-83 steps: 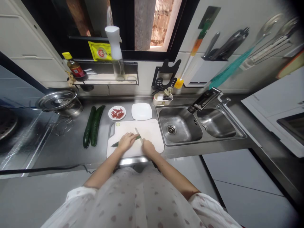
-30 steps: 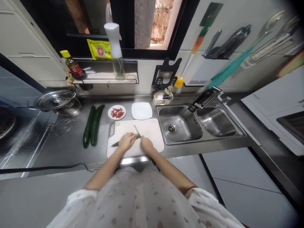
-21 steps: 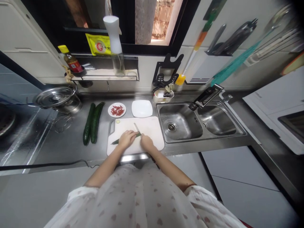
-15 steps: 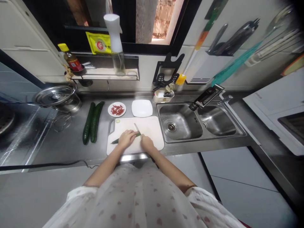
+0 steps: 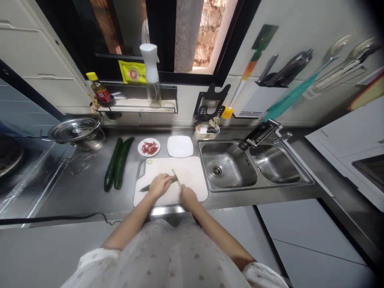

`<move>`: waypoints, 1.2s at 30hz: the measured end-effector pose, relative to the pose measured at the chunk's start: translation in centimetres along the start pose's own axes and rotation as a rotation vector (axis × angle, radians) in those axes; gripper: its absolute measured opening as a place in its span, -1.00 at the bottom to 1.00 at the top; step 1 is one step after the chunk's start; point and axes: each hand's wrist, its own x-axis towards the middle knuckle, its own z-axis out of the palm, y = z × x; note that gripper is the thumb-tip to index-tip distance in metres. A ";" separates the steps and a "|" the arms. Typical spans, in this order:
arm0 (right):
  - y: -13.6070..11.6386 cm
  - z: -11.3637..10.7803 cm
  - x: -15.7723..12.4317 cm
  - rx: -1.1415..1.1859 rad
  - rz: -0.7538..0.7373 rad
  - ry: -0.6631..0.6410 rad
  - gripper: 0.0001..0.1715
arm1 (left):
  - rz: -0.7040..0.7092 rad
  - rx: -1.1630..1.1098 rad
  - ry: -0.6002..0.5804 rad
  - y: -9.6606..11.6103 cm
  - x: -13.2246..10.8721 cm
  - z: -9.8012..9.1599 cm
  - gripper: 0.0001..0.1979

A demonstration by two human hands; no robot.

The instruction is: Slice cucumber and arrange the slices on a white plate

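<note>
A white cutting board with a grey handle lies on the counter in front of me. My left hand presses a length of cut cucumber flat on it, fingers closed over the top. Gripped in my right hand is a knife, its blade angled across the cucumber's right end. Part of the cucumber is hidden under my left fingers. One pale round cucumber slice rests near the board's upper left corner.
Two whole cucumbers lie left of the board. Behind it are a round plate of small red pieces and a white square plate. A double sink adjoins on the right; a lidded steel pot stands far left.
The view has tilted, so everything appears lower. Against the board, my right hand and the knife have drawn slightly toward me, while my left hand stays on the cucumber.
</note>
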 end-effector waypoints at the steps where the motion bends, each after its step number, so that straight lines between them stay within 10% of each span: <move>1: 0.0 0.0 0.1 -0.003 -0.003 0.005 -0.63 | -0.001 0.000 0.004 0.0 0.0 0.0 -0.67; 17: -1.7 -1.3 3.6 0.071 -0.048 0.090 -0.59 | -0.004 0.008 0.004 0.4 -0.2 -0.3 -0.66; 36: 0.3 0.1 -0.5 0.003 0.019 0.002 -0.61 | 0.000 0.037 0.024 0.2 -0.1 -0.1 -0.68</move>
